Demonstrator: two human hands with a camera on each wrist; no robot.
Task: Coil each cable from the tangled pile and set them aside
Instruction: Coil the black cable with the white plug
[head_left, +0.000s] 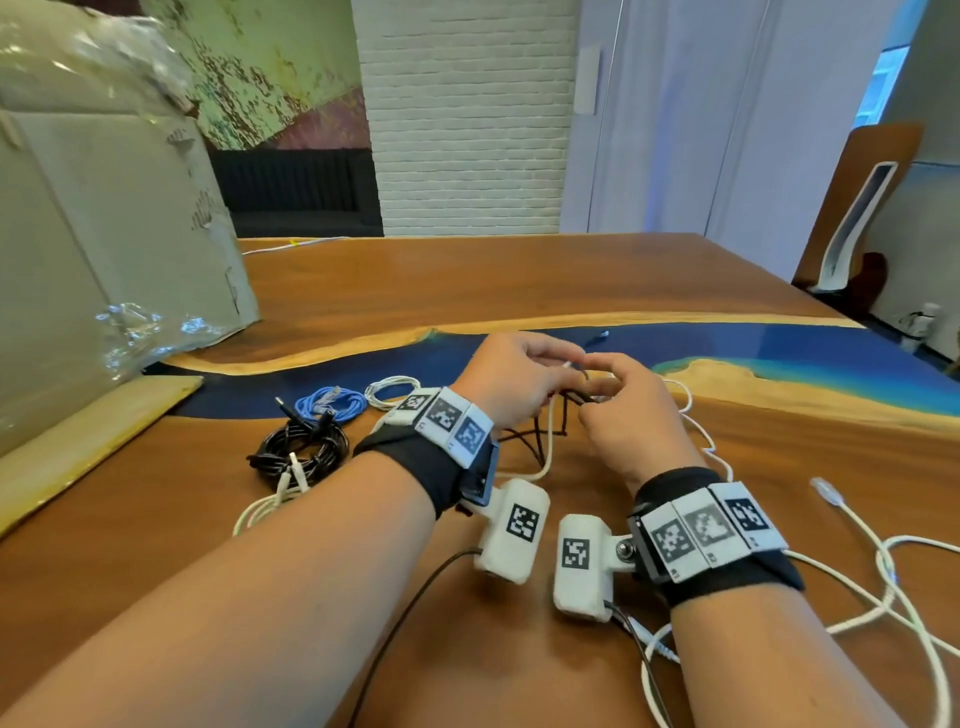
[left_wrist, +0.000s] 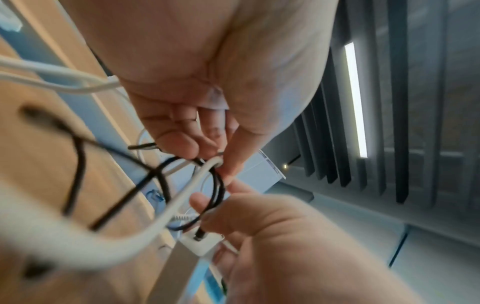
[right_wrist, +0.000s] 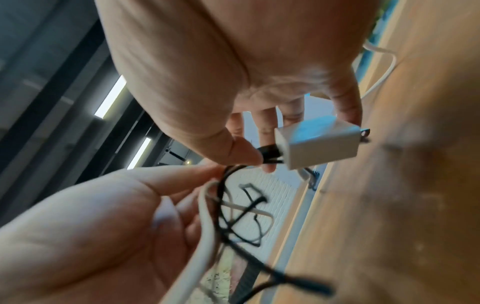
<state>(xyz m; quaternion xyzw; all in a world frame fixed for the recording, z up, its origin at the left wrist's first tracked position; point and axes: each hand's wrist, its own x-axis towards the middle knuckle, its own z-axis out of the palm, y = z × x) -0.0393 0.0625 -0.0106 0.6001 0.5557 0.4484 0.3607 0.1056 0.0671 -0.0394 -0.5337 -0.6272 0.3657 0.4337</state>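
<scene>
Table (head_left: 467, 280) brown wood, blue stripe across middle, sandy yellow edge along stripe.
Left of table middle: black cable bundle (head_left: 301, 447), blue cable bundle (head_left: 332, 402), small white cable bundle (head_left: 390, 389).
Right side of table: loose white cable (head_left: 883, 561).
Above table, between hands: thin black cable (left_wrist: 218, 185), white cable (left_wrist: 182, 197), white plug block (right_wrist: 319, 142).
Wrist bands (head_left: 717, 540) black, white tags with black square patterns.
Behind table: white brick wall (head_left: 467, 114).
</scene>
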